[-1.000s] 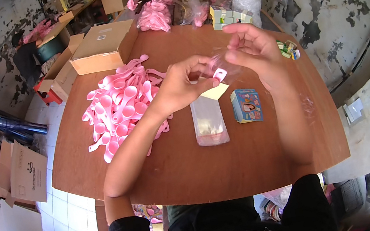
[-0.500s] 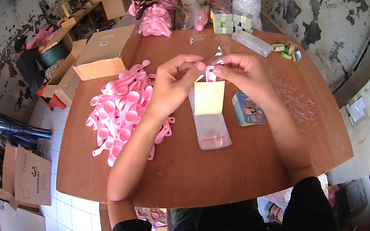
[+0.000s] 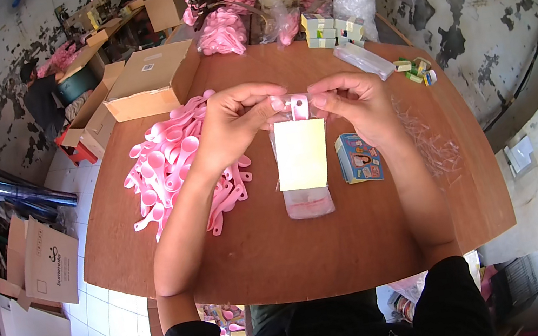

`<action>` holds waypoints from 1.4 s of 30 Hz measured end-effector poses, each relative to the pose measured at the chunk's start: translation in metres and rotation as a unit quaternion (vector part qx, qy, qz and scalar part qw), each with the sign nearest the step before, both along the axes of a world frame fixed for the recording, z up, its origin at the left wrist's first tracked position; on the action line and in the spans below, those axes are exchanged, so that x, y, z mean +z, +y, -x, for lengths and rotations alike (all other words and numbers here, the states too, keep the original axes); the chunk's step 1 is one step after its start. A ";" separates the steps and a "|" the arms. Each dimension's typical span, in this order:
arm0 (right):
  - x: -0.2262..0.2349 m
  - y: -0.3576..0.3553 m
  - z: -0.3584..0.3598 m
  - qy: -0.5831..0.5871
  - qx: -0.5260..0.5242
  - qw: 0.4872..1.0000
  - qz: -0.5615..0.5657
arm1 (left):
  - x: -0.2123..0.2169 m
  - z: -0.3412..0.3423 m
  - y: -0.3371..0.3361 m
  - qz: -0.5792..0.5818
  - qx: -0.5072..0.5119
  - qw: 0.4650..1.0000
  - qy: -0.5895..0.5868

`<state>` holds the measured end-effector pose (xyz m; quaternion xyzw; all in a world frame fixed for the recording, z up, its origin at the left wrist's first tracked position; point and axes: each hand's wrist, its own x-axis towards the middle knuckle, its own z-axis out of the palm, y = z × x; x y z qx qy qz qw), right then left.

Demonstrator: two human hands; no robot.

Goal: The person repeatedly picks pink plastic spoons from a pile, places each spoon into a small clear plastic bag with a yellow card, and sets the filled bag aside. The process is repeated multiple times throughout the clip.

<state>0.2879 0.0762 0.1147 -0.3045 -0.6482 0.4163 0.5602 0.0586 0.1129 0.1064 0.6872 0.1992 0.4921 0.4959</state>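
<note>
Left hand [image 3: 237,123] and right hand [image 3: 361,101] each pinch clear film [image 3: 311,110], one either side of a pink handle [image 3: 299,108], likely to keep the top taut; yellow card [image 3: 302,155] sits below the handle, overlapping the bag stack [image 3: 309,205]; spoons [image 3: 171,159] left, blue cards [image 3: 360,158] right, probably for short reach; cards' print too small to read; floor carton [image 3: 49,260] has dark lettering, logo.

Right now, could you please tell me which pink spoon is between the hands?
The pink spoon showing its holed end above the pale yellow card; those on the table lie in a heap toward its left.
</note>
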 end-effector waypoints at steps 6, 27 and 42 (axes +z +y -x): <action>0.006 0.001 -0.010 -0.058 0.064 0.994 -0.064 | 0.004 0.011 0.001 -0.050 -0.038 0.998 0.014; 0.015 -0.022 0.003 -0.022 0.045 0.997 -0.064 | 0.048 0.074 -0.085 -0.114 0.016 0.956 0.271; -0.055 0.009 0.009 -0.590 0.045 0.806 -0.036 | -0.199 0.199 -0.272 0.167 -0.133 0.691 0.691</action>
